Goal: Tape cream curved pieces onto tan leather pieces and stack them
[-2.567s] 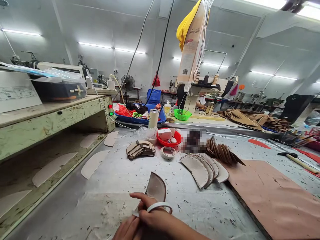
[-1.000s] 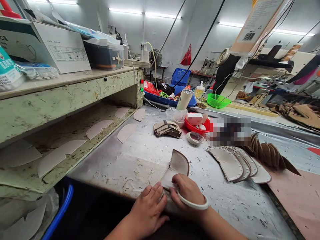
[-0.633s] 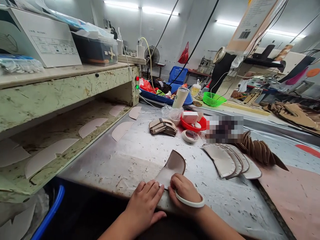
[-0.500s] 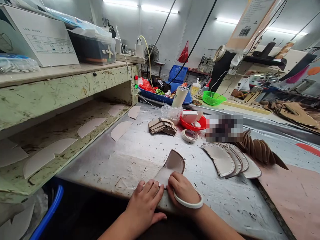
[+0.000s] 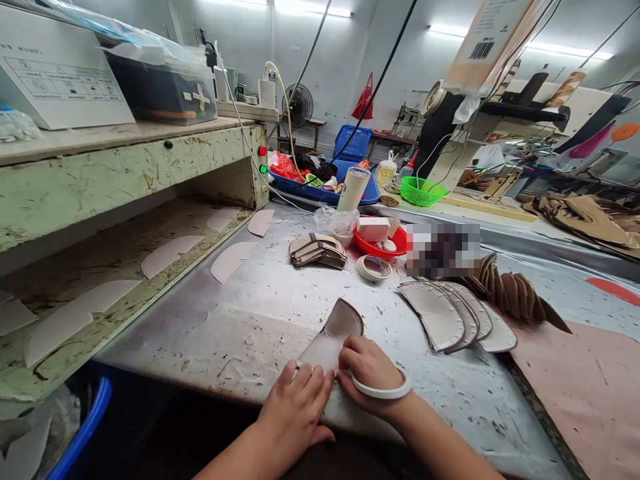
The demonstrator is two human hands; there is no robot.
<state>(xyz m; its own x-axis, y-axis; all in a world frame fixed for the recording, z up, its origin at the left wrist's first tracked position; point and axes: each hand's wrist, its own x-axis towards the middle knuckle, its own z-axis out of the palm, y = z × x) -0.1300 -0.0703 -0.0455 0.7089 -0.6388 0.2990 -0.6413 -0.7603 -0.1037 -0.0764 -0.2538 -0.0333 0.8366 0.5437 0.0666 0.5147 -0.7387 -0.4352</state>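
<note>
A curved light-grey panel with a brown folded rim [image 5: 342, 321] lies on the metal-topped table in front of me. My left hand [image 5: 299, 407] rests on its near edge, fingers stretched out and thumb apart. Just to the right, my right hand [image 5: 369, 368] has its fingers curled together at the panel's near right edge. The fingers hide that edge. Around my right wrist sits a white ring [image 5: 384, 392]. To the right lie several similar panels [image 5: 434, 313], fanned over one another.
A tape roll [image 5: 374, 268], a stack of folded brown pieces [image 5: 318, 252] and a red bowl [image 5: 400, 243] stand farther back. Half-round pale pieces [image 5: 173, 255] lie on the shelf at left. Brown pieces [image 5: 513, 293] bunch together at right, beside a pink sheet [image 5: 590, 387].
The view has shifted slightly, moving the table things a little left in the picture. My left fingers have slid slightly right along the near edge, close against my right hand.
</note>
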